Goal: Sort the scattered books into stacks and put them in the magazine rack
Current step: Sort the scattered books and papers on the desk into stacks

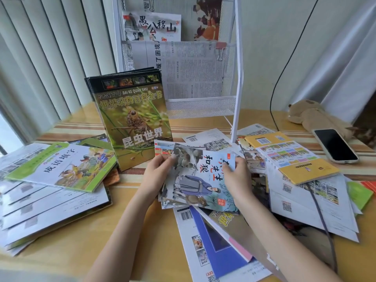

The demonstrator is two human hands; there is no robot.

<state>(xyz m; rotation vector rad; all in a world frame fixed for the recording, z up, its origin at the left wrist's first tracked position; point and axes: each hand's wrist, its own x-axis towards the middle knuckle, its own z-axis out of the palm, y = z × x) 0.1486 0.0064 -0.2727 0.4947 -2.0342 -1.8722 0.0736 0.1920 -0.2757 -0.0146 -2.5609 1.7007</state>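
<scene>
**Both hands squaring up a small storybook stack**

Head view, the only one I have. My left hand (157, 171) and right hand (236, 176) each pinch a top corner of a thin storybook stack (195, 180) at centre, tilted up off the surface (142, 220). Each grip is closed on that stack, I'd say to even its edges. The cover's red characters are only partly legible; 和狼 shows clearly.

At 11 o'clock an insect encyclopedia (134, 119) stands upright, seemingly leaning on the white magazine rack (238, 78), probably a finished stack. It reads "BAI KE QUAN SHU" and 昆虫世界. In the rack at 12 o'clock a book (152, 27) reads 愚公移山.

At 9 o'clock a green-edged book (67, 165) tops a flat pile. At 3 o'clock loose books lie scattered, a yellow booklet (305, 169) among them, beside a phone (335, 145).
</scene>
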